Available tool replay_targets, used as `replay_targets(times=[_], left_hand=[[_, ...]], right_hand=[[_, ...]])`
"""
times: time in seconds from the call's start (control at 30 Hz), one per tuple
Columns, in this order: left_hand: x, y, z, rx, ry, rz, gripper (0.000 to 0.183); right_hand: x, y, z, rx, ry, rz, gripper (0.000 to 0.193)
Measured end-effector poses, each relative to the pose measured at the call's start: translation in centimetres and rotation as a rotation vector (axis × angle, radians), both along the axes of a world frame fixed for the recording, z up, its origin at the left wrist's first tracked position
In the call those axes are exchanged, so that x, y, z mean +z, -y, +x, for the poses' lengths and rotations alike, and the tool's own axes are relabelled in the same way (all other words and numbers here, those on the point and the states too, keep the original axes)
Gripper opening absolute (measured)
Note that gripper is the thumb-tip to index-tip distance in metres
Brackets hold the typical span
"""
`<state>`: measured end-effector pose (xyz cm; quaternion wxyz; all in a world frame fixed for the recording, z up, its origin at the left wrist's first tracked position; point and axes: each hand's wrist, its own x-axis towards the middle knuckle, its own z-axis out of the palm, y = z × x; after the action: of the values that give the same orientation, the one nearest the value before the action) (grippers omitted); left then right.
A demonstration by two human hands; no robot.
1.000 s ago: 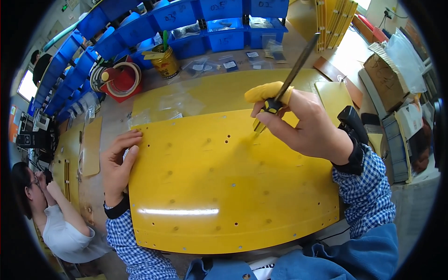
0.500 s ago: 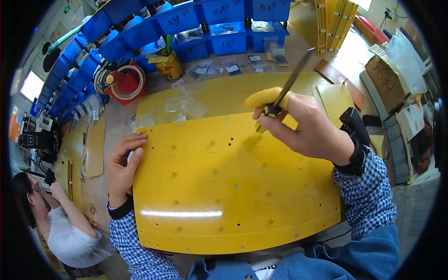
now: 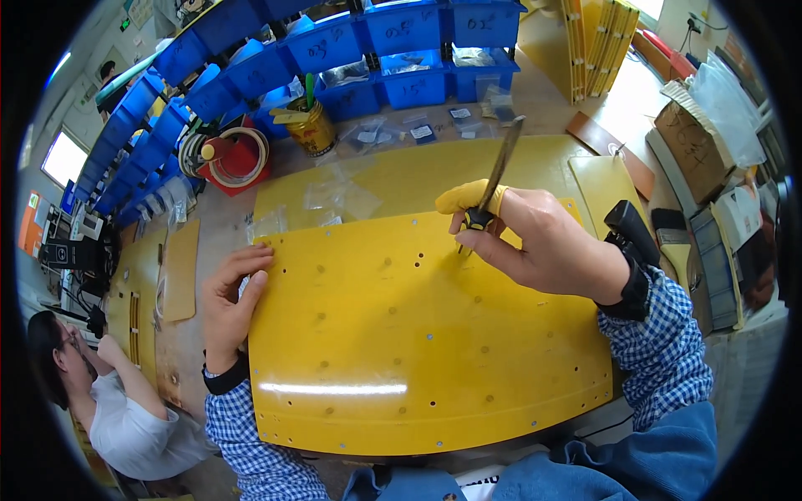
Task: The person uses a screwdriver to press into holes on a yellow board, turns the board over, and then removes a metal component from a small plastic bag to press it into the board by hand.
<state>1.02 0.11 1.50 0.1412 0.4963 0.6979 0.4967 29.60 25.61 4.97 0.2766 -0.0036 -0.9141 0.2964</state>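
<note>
A large yellow panel [image 3: 359,351], dotted with small holes and metal fasteners, lies flat in front of me. My left hand [image 3: 234,305] rests at its left edge, fingers loosely bent over the upper left corner and thumb apart. Above the panel's upper right part, my right hand [image 3: 543,246] grips a slim tool [image 3: 502,163] with a long dark metal shaft pointing up and a black-and-yellow collar. A yellow finger cover [image 3: 464,198] is on the index finger. The tool's thin lower end points down at the panel; whether it touches, I cannot tell.
Blue bins [image 3: 409,83] line the back, with small plastic bags [image 3: 368,134] before them. At the back left stand tape rolls [image 3: 238,159] and a gold can [image 3: 311,129]. A brush [image 3: 672,242] and cardboard box [image 3: 693,142] are at right. A co-worker [image 3: 125,417] sits at left.
The whole view has shifted slightly. My right hand and the tool have come a little lower and nearer over the panel. My left hand stays at the panel's edge.
</note>
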Motion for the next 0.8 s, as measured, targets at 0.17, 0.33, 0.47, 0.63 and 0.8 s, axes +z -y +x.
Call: replay_targets(times=[0.17,0.33,0.47,0.63,0.8], left_hand=[[-0.15,-0.04,-0.02,0.002,-0.013,0.001,0.018],[-0.05,-0.09,0.09,0.008,0.001,-0.001,0.018],[-0.05,-0.07,0.0,0.001,-0.015,0.003,0.019],[-0.01,-0.15,0.2,0.001,0.007,0.005,0.019],[0.12,-0.18,0.22,0.0,0.014,0.0,0.019]], right_hand=[[-0.02,0.08,0.21,-0.019,-0.078,-0.113,0.023],[0.18,0.0,0.22,0.013,-0.057,-0.024,0.024],[0.29,0.27,0.4,0.009,-0.028,-0.068,0.023],[0.36,-0.04,0.5,0.014,-0.045,-0.058,0.02],[0.49,-0.13,0.66,0.008,0.042,-0.064,0.02]])
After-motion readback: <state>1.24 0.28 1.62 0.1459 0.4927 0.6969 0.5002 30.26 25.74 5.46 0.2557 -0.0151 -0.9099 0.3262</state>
